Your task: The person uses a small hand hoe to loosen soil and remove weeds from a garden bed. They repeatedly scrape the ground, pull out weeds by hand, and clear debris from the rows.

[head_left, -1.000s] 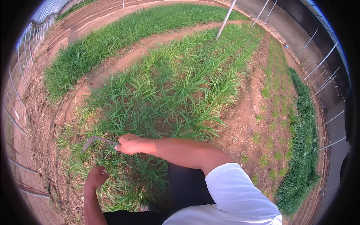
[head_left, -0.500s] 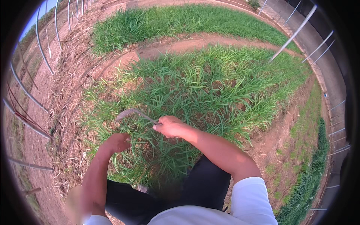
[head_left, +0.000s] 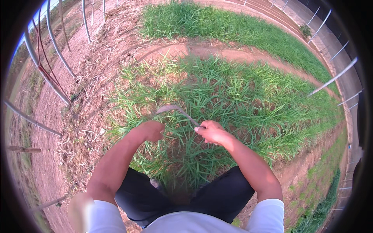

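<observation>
My right hand (head_left: pixel 210 132) grips the handle of a curved sickle (head_left: pixel 169 108), its dull metal blade arching leftward over green, grass-like plants (head_left: pixel 217 97). My left hand (head_left: pixel 152 131) is below the blade at the edge of the leaves, fingers curled and angled down; whether they hold leaves is hidden. Between my dark-trousered legs (head_left: pixel 221 190) more plants show, in shadow.
A dirt path (head_left: pixel 241 54) separates this bed from a denser green strip (head_left: pixel 233 27). Dry straw and soil (head_left: pixel 89 116) lie at the left beside curved metal poles (head_left: pixel 56 46). Thin poles and a pale paved strip (head_left: pixel 322 39) run along the right.
The view has swung leftward, so the beds appear shifted right. My left hand has risen from low at the left to just below the blade; my right hand still holds the sickle.
</observation>
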The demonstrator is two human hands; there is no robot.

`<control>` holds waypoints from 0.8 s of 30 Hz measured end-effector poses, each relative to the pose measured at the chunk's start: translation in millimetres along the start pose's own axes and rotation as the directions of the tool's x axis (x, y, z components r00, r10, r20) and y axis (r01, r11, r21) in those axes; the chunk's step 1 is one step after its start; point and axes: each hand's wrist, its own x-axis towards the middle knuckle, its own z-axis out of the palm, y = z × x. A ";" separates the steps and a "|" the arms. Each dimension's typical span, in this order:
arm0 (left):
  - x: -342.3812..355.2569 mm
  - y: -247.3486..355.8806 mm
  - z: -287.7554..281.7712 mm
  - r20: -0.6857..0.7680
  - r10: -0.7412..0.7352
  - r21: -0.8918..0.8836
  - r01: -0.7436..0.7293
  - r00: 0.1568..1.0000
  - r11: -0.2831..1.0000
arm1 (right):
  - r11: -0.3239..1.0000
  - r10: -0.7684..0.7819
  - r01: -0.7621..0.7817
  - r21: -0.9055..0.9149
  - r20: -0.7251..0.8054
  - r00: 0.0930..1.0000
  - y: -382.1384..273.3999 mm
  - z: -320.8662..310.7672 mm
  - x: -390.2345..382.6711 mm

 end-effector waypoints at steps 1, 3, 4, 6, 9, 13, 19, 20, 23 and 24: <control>0.0 -0.9 2.0 -0.002 0.001 -0.004 -0.001 1.000 1.000 | 1.000 -0.004 0.004 -0.015 0.012 1.000 -1.4 -0.8 -1.1; 0.9 -2.3 5.7 -0.002 -0.008 0.006 0.008 1.000 1.000 | 1.000 0.024 -0.023 -0.017 0.034 0.999 -2.2 -2.3 -0.9; 0.5 0.8 3.7 0.009 -0.015 0.009 0.015 1.000 1.000 | 0.999 0.038 -0.037 -0.017 0.042 0.998 -2.5 -3.5 -1.6; -1.9 6.6 -0.1 0.032 -0.031 0.015 0.031 0.999 0.999 | 0.999 0.027 -0.027 -0.021 0.025 0.999 -3.6 -4.5 -6.1; 1.2 2.9 5.7 0.008 -0.019 -0.002 0.019 1.000 1.000 | 1.000 0.021 -0.021 0.002 -0.007 1.000 8.7 -0.1 0.8; 0.7 4.9 5.1 0.010 -0.020 -0.012 0.020 1.000 1.000 | 0.998 0.068 -0.069 0.013 0.023 0.997 9.0 0.5 1.1; -0.7 6.5 6.0 0.020 -0.017 -0.014 0.017 1.000 1.000 | 0.994 0.094 -0.089 -0.069 0.072 0.993 5.8 -0.2 -3.3; -2.3 8.9 5.6 0.014 -0.027 -0.016 0.027 1.000 0.999 | 0.992 0.100 -0.093 -0.085 0.082 0.992 4.2 -0.5 -4.8; -5.6 15.5 2.6 0.020 -0.053 -0.031 0.053 0.998 0.998 | 0.987 0.111 -0.097 -0.126 0.112 0.987 2.9 -1.7 -6.1; -6.2 16.9 1.7 0.026 -0.060 -0.038 0.061 0.998 0.997 | 0.986 0.109 -0.092 -0.138 0.123 0.986 4.8 -1.4 -4.3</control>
